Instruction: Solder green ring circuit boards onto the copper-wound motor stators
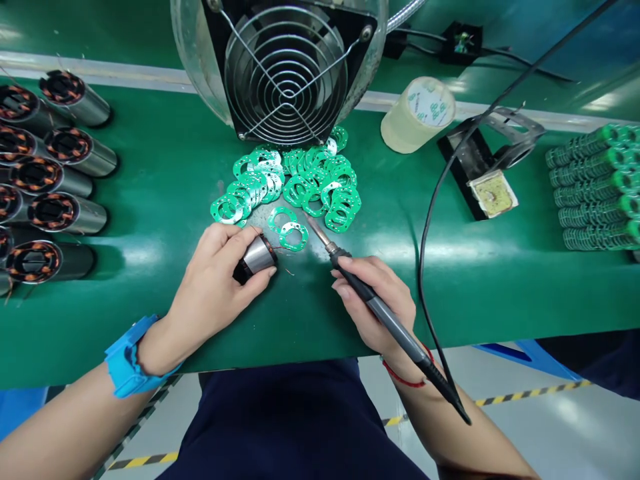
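My left hand [220, 270] is closed around a motor stator [260, 255], a metal cylinder lying on its side with copper windings at its right end. A thin wire runs from that end toward a ring-shaped green circuit board [293, 228] lying flat on the table. In my right hand [377, 303] is a soldering iron [385, 310], held like a pen. Its tip points up and left, just right of the loose boards and beside the pile of green ring boards [320, 177]. Whether the tip touches a board I cannot tell.
A fan [287, 73] with a wire guard stands behind the pile. Several stators [70, 210] stand at the left. To the right are a tape roll [407, 127], a soldering iron stand [470, 160] with a sponge [494, 193], and stacked green boards [595, 187]. The iron's black cable [425, 247] hangs across the right side.
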Motion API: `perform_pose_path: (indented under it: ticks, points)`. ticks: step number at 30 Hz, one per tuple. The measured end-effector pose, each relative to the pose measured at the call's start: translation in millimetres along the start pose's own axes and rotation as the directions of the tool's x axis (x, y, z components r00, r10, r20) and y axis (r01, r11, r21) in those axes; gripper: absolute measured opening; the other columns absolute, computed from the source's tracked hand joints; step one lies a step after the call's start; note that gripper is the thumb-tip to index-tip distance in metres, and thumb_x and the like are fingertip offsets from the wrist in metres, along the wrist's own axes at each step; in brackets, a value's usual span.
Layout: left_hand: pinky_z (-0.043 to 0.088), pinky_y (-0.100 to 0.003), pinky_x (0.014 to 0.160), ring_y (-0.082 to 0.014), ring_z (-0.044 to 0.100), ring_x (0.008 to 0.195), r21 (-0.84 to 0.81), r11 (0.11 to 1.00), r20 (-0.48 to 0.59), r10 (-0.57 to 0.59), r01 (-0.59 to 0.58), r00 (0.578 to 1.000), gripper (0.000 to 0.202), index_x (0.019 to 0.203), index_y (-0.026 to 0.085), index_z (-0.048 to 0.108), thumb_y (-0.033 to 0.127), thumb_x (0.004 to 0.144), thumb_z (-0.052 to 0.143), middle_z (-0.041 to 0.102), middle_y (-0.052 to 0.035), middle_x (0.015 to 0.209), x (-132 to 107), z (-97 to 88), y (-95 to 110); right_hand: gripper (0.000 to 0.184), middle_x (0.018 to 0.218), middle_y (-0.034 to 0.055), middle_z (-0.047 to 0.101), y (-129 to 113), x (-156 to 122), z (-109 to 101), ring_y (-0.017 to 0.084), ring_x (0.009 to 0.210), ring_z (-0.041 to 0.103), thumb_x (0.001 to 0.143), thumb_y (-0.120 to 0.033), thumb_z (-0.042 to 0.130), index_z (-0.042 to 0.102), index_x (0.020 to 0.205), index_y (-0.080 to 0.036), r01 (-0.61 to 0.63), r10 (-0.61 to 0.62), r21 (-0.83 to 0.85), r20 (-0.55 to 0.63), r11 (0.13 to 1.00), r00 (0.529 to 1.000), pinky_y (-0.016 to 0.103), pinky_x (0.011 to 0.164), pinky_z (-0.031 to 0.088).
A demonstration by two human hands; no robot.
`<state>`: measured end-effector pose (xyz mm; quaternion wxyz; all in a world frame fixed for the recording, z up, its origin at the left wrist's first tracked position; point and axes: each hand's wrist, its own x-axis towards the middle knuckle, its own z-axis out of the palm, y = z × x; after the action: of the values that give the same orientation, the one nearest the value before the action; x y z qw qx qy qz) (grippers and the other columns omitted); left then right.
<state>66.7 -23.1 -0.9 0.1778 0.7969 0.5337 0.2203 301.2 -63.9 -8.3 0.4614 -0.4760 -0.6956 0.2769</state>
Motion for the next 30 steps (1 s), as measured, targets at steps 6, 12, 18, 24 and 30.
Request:
perform_pose_path:
  ticks: [6, 12, 18, 24, 30]
  points:
    - [0.053, -0.040, 0.084, -0.0262, 0.059, 0.095, 0.028, 1.000, 0.007, 0.011, -0.011, 1.000, 0.036, 0.122, 0.013, 0.061, 0.029, 0.089, 0.059, 0.059, -0.0101, 0.102, 0, 1.8, -1, 0.037, 0.097, 0.0013, 0.078, -9, 5, -1, 0.015, 0.077, 0.076, 0.101, -0.016, 0.047, 0.051, 0.136, -0.029, -0.099, 0.093, 0.036, 0.134, 0.994, 0.987, 0.031, 0.073, 0.064]
    - [0.052, -0.040, 0.088, -0.0249, 0.060, 0.099, -0.065, 0.993, 0.049, -0.091, 0.094, 0.995, 0.034, 0.118, 0.017, 0.060, 0.031, 0.088, 0.059, 0.059, -0.0083, 0.107, 1, -1.7, 1, 0.029, 0.110, 0.0060, 0.076, -13, 14, 4, 0.018, 0.091, 0.076, 0.093, -0.015, 0.054, 0.052, 0.120, -0.026, -0.218, 0.229, -0.086, 0.148, 0.972, 0.962, 0.035, 0.083, 0.061]
    - [0.052, -0.037, 0.083, -0.0232, 0.062, 0.095, -0.379, 0.870, 0.194, -0.258, 0.315, 0.947, 0.035, 0.114, 0.020, 0.061, 0.037, 0.084, 0.064, 0.062, -0.0053, 0.104, -2, -8.7, 2, 0.035, 0.089, -0.0004, 0.071, -21, 19, 28, 0.016, 0.075, 0.073, 0.087, -0.019, 0.061, 0.049, 0.119, -0.027, -0.372, 0.372, -0.017, 0.073, 0.928, 0.925, 0.031, 0.072, 0.060]
    - [0.053, -0.038, 0.093, -0.0226, 0.065, 0.105, -0.729, 0.530, 0.423, -0.149, 0.433, 0.894, 0.038, 0.114, 0.022, 0.056, 0.031, 0.080, 0.071, 0.067, -0.0068, 0.112, -7, -8.0, 0, 0.033, 0.091, 0.0003, 0.069, -26, 30, 47, 0.015, 0.083, 0.071, 0.092, -0.021, 0.058, 0.045, 0.121, -0.028, -0.302, 0.324, 0.217, -0.073, 0.928, 0.943, 0.031, 0.080, 0.059]
    - [0.047, -0.049, 0.104, -0.0258, 0.055, 0.120, -0.535, 0.779, 0.335, -0.162, 0.329, 0.928, 0.039, 0.118, 0.022, 0.052, 0.018, 0.081, 0.059, 0.060, -0.0088, 0.123, -7, -8.9, 0, 0.029, 0.082, -0.0032, 0.062, -25, 48, 40, 0.013, 0.067, 0.064, 0.094, -0.019, 0.055, 0.049, 0.122, -0.026, -0.243, 0.203, 0.112, 0.285, 0.963, 0.937, 0.026, 0.067, 0.056]
